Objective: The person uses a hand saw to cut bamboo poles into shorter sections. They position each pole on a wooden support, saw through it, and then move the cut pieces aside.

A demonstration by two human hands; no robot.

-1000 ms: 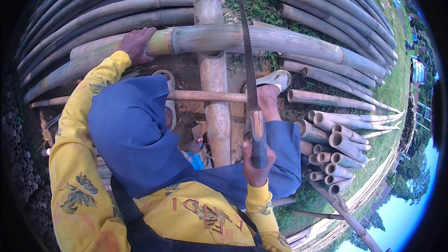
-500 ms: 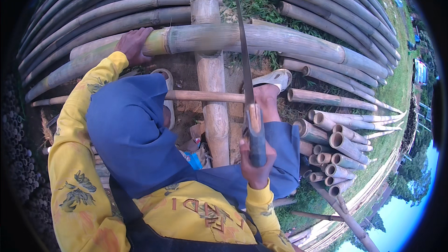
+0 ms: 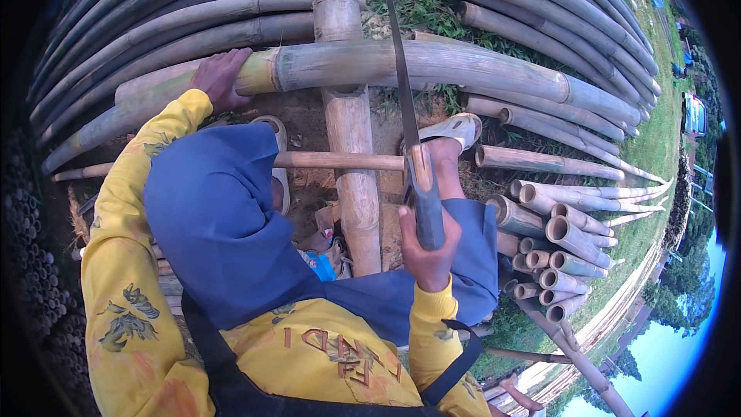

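Observation:
A thick bamboo pole (image 3: 347, 64) lies crosswise in front of me, resting on an upright-looking bamboo support post (image 3: 351, 139). My left hand (image 3: 221, 80) is closed over the pole, left of its yellowish joint. In my right hand (image 3: 427, 247) is the dark handle of a hand saw (image 3: 407, 104), fingers wrapped around it. The long narrow blade crosses the pole right of the post and points away from me. How deep the blade sits in the bamboo, I cannot tell.
Long bamboo poles (image 3: 208, 10) are stacked at the far left, with more poles (image 3: 556, 12) at the far right. Short cut bamboo pieces (image 3: 567, 239) lie right of my leg. A thin pole (image 3: 340, 160) runs between my sandalled feet. Grass (image 3: 656, 139) stretches beyond.
My right hand and the saw have moved a little forward, away from me, the handle coming nearer the pole. My left hand and the pole have stayed in place.

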